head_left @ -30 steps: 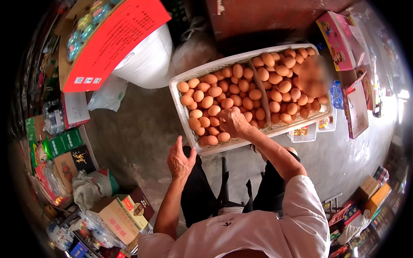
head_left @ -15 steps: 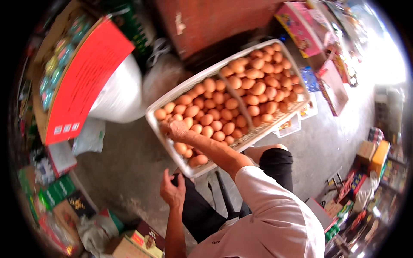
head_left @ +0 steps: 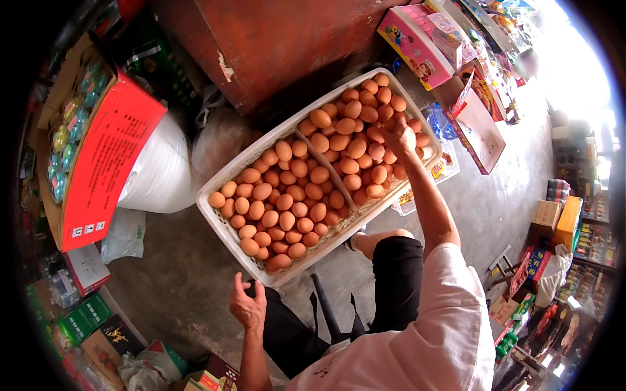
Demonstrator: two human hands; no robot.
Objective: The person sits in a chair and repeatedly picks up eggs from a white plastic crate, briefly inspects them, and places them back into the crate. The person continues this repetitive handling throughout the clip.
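A white plastic crate point(head_left: 238, 257) full of brown eggs point(head_left: 285, 202) lies tilted across the middle, split by a divider point(head_left: 328, 171) into a left and a right compartment. Over the far right part of the right compartment, my right hand point(head_left: 400, 135) has its fingers curled down onto an egg point(head_left: 375, 134) among the others. My own fingers partly hide that grip. Just outside the crate's near left corner, my left hand point(head_left: 249, 306) is held up empty, thumb and fingers apart.
At the left stand a red-sided carton point(head_left: 107, 163) of wrapped goods and a white sack point(head_left: 160, 169). A reddish-brown cabinet point(head_left: 280, 52) rises behind the crate. Pink display boxes point(head_left: 417, 49) are at the far right. Under the crate's right end sits a clear plastic tub point(head_left: 448, 163).
My right hand has moved from the left end of the crate to the right compartment. My left hand has stayed near the crate's near corner. The view has shifted somewhat.
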